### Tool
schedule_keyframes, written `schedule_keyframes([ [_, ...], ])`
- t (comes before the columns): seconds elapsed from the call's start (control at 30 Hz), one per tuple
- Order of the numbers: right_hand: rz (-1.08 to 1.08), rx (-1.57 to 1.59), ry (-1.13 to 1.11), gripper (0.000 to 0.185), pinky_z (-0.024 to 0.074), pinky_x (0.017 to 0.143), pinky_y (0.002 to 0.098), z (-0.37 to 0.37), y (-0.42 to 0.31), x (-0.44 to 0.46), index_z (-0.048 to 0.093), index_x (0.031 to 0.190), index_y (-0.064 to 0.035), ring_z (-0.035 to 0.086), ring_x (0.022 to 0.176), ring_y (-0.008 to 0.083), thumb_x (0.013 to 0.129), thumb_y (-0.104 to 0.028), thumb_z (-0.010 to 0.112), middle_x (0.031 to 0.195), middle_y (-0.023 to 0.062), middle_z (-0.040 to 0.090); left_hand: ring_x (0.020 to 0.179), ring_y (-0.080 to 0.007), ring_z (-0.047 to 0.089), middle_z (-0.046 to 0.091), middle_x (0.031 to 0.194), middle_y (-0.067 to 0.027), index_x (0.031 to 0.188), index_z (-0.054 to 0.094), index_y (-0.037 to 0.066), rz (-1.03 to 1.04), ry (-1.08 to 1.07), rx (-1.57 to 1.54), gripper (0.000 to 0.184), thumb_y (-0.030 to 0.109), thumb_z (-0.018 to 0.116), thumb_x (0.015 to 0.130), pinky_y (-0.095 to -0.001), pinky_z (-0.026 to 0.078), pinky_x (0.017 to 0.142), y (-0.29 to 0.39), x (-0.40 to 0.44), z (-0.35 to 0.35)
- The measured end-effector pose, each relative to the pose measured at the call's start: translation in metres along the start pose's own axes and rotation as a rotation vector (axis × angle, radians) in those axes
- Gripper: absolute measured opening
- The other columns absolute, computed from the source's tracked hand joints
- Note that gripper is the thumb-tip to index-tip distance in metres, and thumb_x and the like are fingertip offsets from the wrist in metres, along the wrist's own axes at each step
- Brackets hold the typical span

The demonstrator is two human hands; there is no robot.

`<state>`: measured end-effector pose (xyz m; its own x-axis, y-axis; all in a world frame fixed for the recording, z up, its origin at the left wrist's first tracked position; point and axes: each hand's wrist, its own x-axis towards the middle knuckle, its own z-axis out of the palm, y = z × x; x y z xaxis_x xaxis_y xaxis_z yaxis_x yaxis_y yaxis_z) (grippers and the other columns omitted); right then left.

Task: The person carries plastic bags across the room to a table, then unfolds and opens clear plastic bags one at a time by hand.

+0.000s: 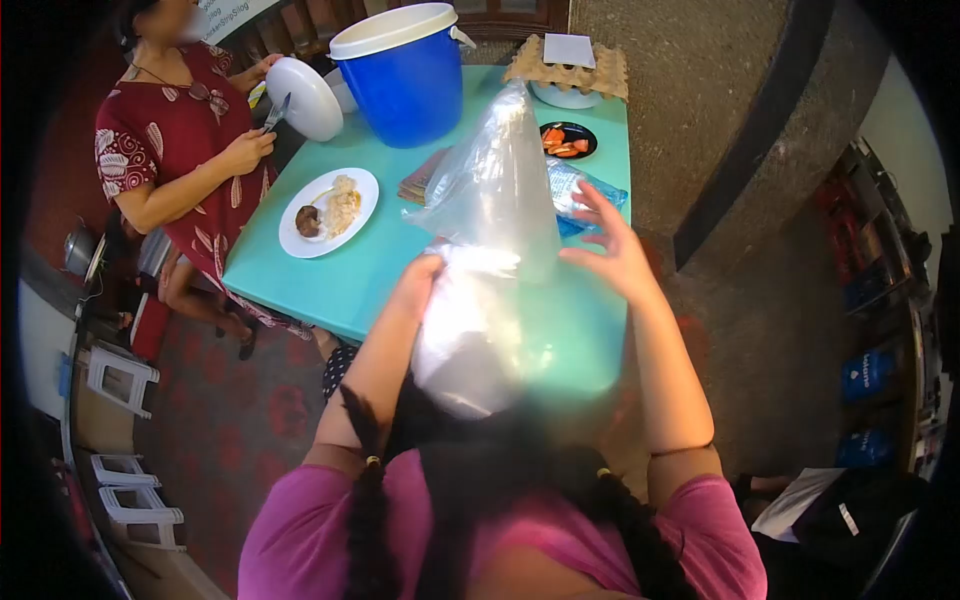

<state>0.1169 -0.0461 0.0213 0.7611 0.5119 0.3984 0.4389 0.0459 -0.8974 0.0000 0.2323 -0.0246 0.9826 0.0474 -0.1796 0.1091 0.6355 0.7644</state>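
A clear plastic bag [505, 180] stands in front of me, its pointed end rising over the table and its lower part bulging whitish toward my chest. My left hand [418, 287] is closed on the bag's left side, the fingers partly hidden behind the plastic. To the right of the bag, my right hand [608, 248] is raised with its fingers spread and nothing in them. Close behind it lies a blue and clear plastic packet [572, 192]. Glare on the bag keeps me from making out what, if anything, is inside.
On the turquoise table [345, 295] are a plate of food [330, 212], a blue bucket [405, 90], a black dish of red pieces [568, 140] and an egg tray [607, 72] on a bowl. At left, a person [185, 130] holds a white plate [305, 98] and fork. White stools [122, 375] stand lower left.
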Motion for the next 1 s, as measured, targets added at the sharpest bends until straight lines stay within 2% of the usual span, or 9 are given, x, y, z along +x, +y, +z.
schedule_keyframes([
  [0.03,-0.075,0.029,-0.051,0.092,0.0421,0.1,0.0374,0.008,0.006,0.007,0.035,0.147,-0.0064,0.047,0.127,0.0241,0.069,-0.013,0.084,0.139,0.0124,0.048,0.1,-0.0315,0.066,0.064,0.116,-0.0217,0.126,0.053,-0.007,0.002,0.001,0.011,0.049,0.013,0.043,0.082,-0.0416,0.054,0.09,-0.005,0.005,0.004],
  [0.17,-0.114,0.094,-0.15,0.109,0.0364,0.107,0.0393,0.032,0.021,0.027,0.025,0.151,-0.0045,0.036,0.137,0.0256,0.063,-0.017,0.088,0.144,0.0168,0.042,0.099,-0.0309,0.067,0.064,0.114,-0.0227,0.122,0.055,-0.009,-0.036,0.003,0.143,0.046,0.014,0.043,0.085,-0.0413,0.054,0.089,-0.021,0.027,0.01],
  [0.23,-0.092,0.223,-0.265,0.102,0.0381,0.106,0.0385,0.047,0.03,0.022,0.031,0.147,-0.0027,0.042,0.132,0.0254,0.065,-0.019,0.088,0.14,0.0173,0.046,0.1,-0.0313,0.066,0.064,0.115,-0.0238,0.123,0.054,-0.01,-0.018,-0.023,0.209,0.045,0.013,0.042,0.086,-0.042,0.054,0.091,-0.031,0.04,0.002],
  [0.37,-0.024,0.261,-0.234,0.094,0.039,0.105,0.0388,0.072,0.073,0.015,0.033,0.144,-0.0013,0.047,0.127,0.0254,0.068,-0.018,0.086,0.136,0.017,0.049,0.097,-0.0291,0.066,0.064,0.114,-0.0215,0.123,0.055,-0.009,-0.02,0.084,0.214,0.043,0.01,0.042,0.086,-0.0404,0.054,0.09,-0.051,0.062,-0.019],
  [0.57,-0.061,0.028,-0.14,0.087,0.0409,0.103,0.0388,0.091,0.105,0.024,0.036,0.14,0.0005,0.051,0.123,0.0252,0.07,-0.016,0.085,0.13,0.017,0.054,0.098,-0.027,0.066,0.064,0.113,-0.0195,0.124,0.055,-0.008,-0.098,0.062,0.188,0.043,0.008,0.043,0.086,-0.0384,0.053,0.089,-0.039,0.106,-0.025],
  [0.63,0.136,0.142,-0.014,0.083,0.0412,0.103,0.0392,0.101,0.074,0.014,0.039,0.138,0.001,0.052,0.122,0.0275,0.069,-0.015,0.084,0.128,0.0188,0.055,0.098,-0.0268,0.065,0.064,0.113,-0.0193,0.124,0.055,-0.008,-0.099,0.032,0.222,0.043,0.008,0.043,0.085,-0.0382,0.053,0.089,-0.031,0.12,-0.03],
  [0.77,0.034,0.051,0.136,0.076,0.0426,0.1,0.0397,0.131,0.044,0.015,0.043,0.134,0.0018,0.055,0.118,0.0309,0.07,-0.013,0.082,0.127,0.0194,0.056,0.098,-0.0263,0.065,0.064,0.113,-0.0189,0.124,0.055,-0.007,-0.135,-0.007,0.299,0.043,0.008,0.043,0.085,-0.0377,0.052,0.089,-0.017,0.124,-0.063],
  [0.83,-0.045,-0.173,0.281,0.066,0.0449,0.096,0.0391,0.141,0.052,0.017,0.049,0.128,0.0019,0.059,0.112,0.0325,0.071,-0.012,0.08,0.123,0.0173,0.06,0.099,-0.026,0.065,0.064,0.113,-0.0187,0.124,0.055,-0.007,-0.169,-0.016,0.326,0.043,0.008,0.044,0.085,-0.0375,0.052,0.089,-0.014,0.122,-0.082],
  [1.0,-0.048,-0.301,0.259,0.065,0.0431,0.099,0.0403,0.144,0.056,0.019,0.05,0.127,0.0018,0.058,0.114,0.0311,0.071,-0.014,0.08,0.12,0.0167,0.06,0.099,-0.0253,0.065,0.064,0.114,-0.0182,0.125,0.054,-0.007,-0.216,-0.039,0.381,0.044,0.007,0.044,0.085,-0.0369,0.052,0.088,-0.022,0.133,-0.103],
])
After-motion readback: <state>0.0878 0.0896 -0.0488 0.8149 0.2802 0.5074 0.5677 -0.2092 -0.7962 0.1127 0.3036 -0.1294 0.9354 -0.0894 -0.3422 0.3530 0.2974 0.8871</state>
